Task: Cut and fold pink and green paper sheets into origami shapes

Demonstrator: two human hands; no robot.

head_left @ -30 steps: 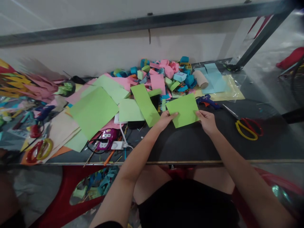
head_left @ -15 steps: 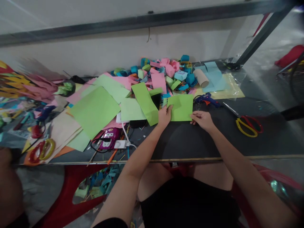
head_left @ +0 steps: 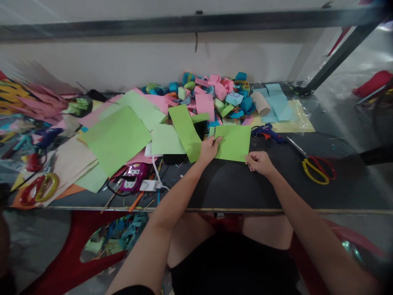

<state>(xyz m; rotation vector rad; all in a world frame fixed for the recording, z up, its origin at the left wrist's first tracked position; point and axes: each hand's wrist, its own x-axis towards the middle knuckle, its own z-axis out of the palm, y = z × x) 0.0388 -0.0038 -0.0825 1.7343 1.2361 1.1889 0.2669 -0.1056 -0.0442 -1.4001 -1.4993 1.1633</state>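
A bright green sheet of paper [head_left: 233, 141] is held between my two hands above the dark tabletop. My left hand [head_left: 211, 148] grips its left edge, thumb on top. At the lower right corner, the fingers of my right hand [head_left: 257, 161] pinch the paper. Just left of my left hand lies a green paper strip [head_left: 186, 131], over a pale green sheet [head_left: 167, 139]. A blue glue gun [head_left: 268, 132] rests right behind my right hand. Farther right are scissors [head_left: 317, 168] with one red and one yellow handle.
Behind the sheet is a heap of coloured paper pieces [head_left: 219, 92], with a cardboard tube [head_left: 260, 103] beside it. Large green paper [head_left: 118, 139], a purple device [head_left: 134, 177] with cables and a second pair of scissors [head_left: 46, 187] lie left. A metal bar [head_left: 138, 25] crosses above.
My right hand has slid slightly down with the paper's corner, so the green sheet tilts a little. Both hands keep hold of it. The camera view has shifted slightly.
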